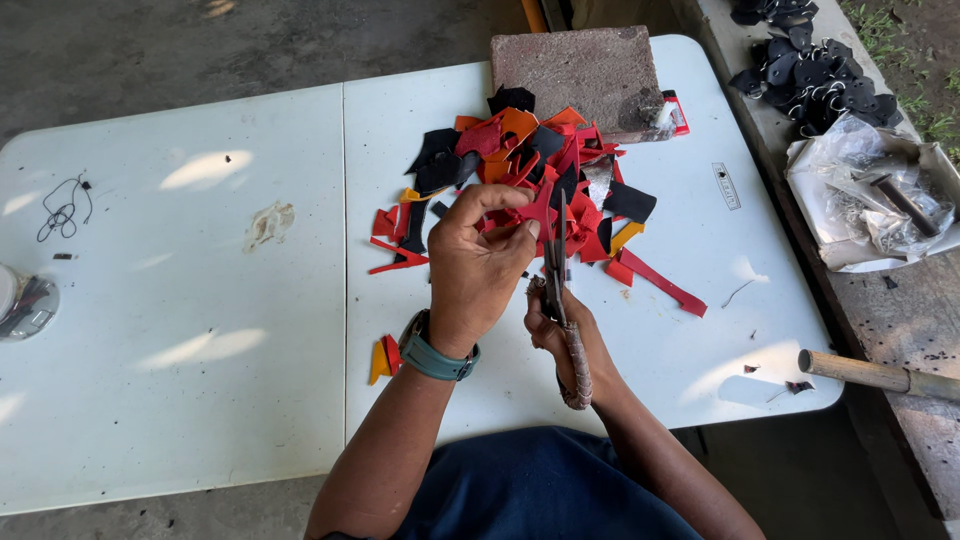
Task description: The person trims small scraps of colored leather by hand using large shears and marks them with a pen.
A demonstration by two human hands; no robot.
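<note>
My left hand (478, 270) pinches a small red leather piece (536, 213) between thumb and fingers, just above the white table (200, 330). My right hand (562, 335) grips a pair of scissors (560, 262) with wrapped handles, its blades pointing up and away beside the red piece. Right behind both hands lies a heap of red, orange, black and yellow leather scraps (520, 170). A teal watch (432, 357) sits on my left wrist.
A reddish stone block (580, 75) rests at the table's far edge. Small red and yellow offcuts (384, 358) lie near my left wrist. A bench on the right holds black leather pieces (815, 75), a plastic-lined box (870, 195) and a wooden handle (870, 373). A black cord (62, 212) lies far left.
</note>
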